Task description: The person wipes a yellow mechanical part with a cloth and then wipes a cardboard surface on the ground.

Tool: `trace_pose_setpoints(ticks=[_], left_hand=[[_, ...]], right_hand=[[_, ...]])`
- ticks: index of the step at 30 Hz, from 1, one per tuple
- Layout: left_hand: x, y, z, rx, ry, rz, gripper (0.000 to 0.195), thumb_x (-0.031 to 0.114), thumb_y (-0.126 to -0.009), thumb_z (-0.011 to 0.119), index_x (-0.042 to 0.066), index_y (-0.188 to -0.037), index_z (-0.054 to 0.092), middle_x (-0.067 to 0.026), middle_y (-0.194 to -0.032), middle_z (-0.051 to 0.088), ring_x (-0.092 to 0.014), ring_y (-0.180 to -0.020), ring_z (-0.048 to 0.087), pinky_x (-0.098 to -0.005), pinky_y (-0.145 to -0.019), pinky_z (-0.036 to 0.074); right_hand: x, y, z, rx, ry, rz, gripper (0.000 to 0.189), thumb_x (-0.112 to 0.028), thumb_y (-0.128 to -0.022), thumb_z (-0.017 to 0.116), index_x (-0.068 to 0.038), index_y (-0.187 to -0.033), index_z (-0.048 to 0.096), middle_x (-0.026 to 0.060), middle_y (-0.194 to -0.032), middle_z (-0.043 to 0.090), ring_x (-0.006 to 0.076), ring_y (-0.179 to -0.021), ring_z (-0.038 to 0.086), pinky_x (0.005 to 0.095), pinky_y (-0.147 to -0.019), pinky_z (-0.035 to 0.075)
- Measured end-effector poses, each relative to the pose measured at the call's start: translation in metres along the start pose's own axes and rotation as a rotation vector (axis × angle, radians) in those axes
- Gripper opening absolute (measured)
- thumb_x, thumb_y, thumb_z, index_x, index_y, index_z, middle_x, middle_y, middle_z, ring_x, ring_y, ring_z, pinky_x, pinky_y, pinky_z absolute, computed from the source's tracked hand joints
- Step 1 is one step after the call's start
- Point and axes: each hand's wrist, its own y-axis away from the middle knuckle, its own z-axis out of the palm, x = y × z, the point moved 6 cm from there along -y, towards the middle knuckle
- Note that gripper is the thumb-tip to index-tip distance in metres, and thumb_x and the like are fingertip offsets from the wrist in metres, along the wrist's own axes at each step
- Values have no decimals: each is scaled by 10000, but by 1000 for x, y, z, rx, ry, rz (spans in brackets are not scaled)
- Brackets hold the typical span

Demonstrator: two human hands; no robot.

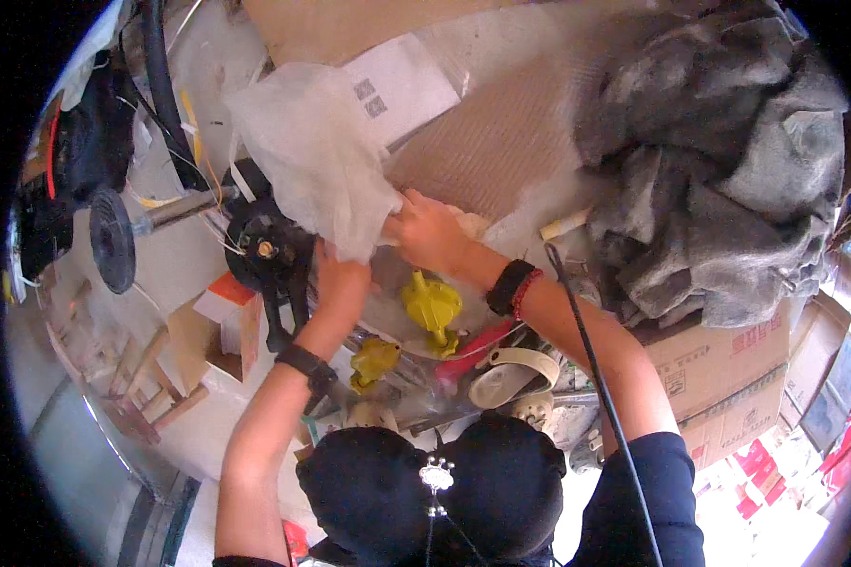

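A thin, translucent white plastic bag hangs bunched between my hands. My left hand grips its lower end. My right hand pinches its right edge, fingers closed on the plastic. Whether anything is inside the bag cannot be seen. Just below my right hand lies a yellow fitting with a round body and a stub at each end, resembling a gas regulator. A second yellow fitting lies nearer to me, beside my left wrist. My left fingers are partly hidden by the bag.
Left of my hands stands a black metal machine with a round plate on a shaft. An open cardboard box is below it. Grey cloth is heaped over cartons at right. A black cord crosses my right arm.
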Motion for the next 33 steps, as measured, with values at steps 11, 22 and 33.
trace_pose_setpoints(ticks=[11, 22, 33], left_hand=[[11, -2, -56, 164, 128, -63, 940, 228, -374, 816, 49, -1197, 399, -128, -1111, 416, -318, -1076, 388, -496, -957, 303], [15, -5, -58, 167, 2, 1, 875, 191, -395, 799, 38, -1159, 401, -164, -1110, 396, -335, -1056, 388, -505, -945, 308], [10, -2, -58, 224, -83, 20, 990, 245, -352, 825, 7, -1201, 373, -149, -1092, 438, -326, -1034, 442, -443, -873, 385]], right_hand=[[178, -1, -155, 306, 566, 539, 363, -214, -759, 566, -149, -1112, 510, 158, -994, 530, 323, -925, 533, 398, -695, 505], [167, -17, -131, 253, 984, 540, 366, -268, -780, 559, -175, -1121, 464, 202, -1054, 454, 365, -843, 542, 389, -568, 525], [163, -22, -125, 336, 1051, 442, 361, -223, -741, 593, -151, -1073, 472, 189, -956, 509, 376, -790, 570, 408, -587, 518]])
